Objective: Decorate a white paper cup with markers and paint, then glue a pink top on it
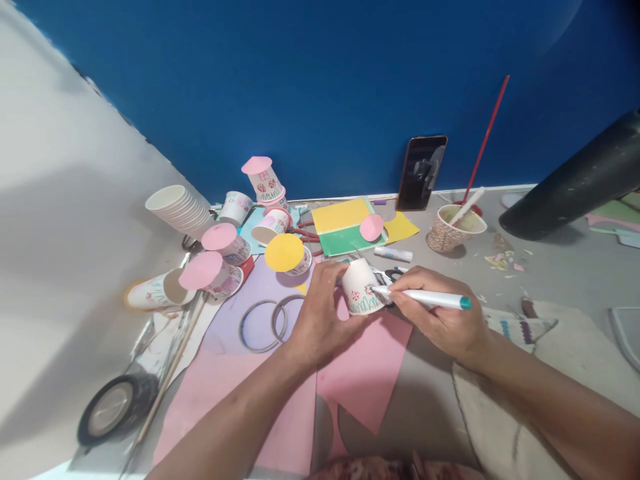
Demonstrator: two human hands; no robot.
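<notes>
My left hand (325,313) is closed around a small white paper cup (359,277), held upside down and slightly tilted above the pink paper. Red flowers and green grass-like strokes are drawn on the cup's side. Between the fingers of my right hand (443,317) is a white marker pen (435,298) with a teal end, its tip at the drawn flowers on the cup. Scissors (395,274) lie partly hidden behind the cup and my right hand. Pink paper sheets (367,367) lie beneath my hands.
Decorated cups with pink (201,270) and yellow paper discs (284,252) stand left, near a stack of plain cups (177,208). A phone (423,173) leans on the blue wall. Right of it are a patterned cup (445,233) and a black cylinder (565,183). Black tape (117,408) lies lower left.
</notes>
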